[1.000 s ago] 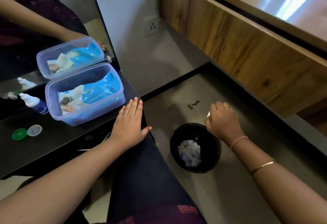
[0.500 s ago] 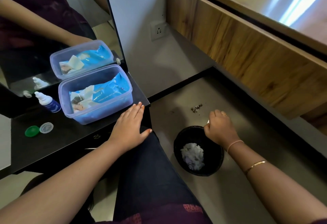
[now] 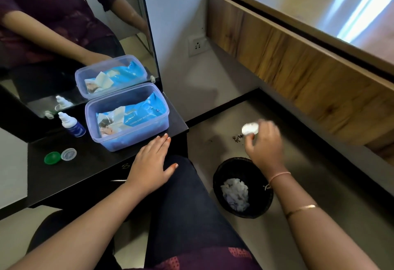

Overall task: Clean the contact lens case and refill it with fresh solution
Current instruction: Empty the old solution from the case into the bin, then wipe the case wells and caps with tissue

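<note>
My right hand [image 3: 264, 148] is raised above the floor beyond a black bin [image 3: 233, 161], its fingers shut on a small white lens case [image 3: 249, 128] that is blurred by motion. My left hand [image 3: 151, 163] lies flat and open on the front edge of the black table [image 3: 89, 176], touching nothing else. A green cap [image 3: 52, 158] and a clear cap [image 3: 68, 154] lie side by side at the table's left. A small solution bottle [image 3: 71, 124] with a white nozzle stands behind them.
A clear plastic box [image 3: 130, 141] holding a blue wipes packet sits at the table's right end, against a mirror [image 3: 64, 35]. Crumpled white tissue [image 3: 235, 194] lies in the bin. A wooden cabinet [image 3: 298, 67] runs along the right. My dark-trousered knee is between table and bin.
My right hand has lifted up and away from the bin's rim, and the white case now shows at its fingertips. The left hand stays on the table edge; the camera has shifted.
</note>
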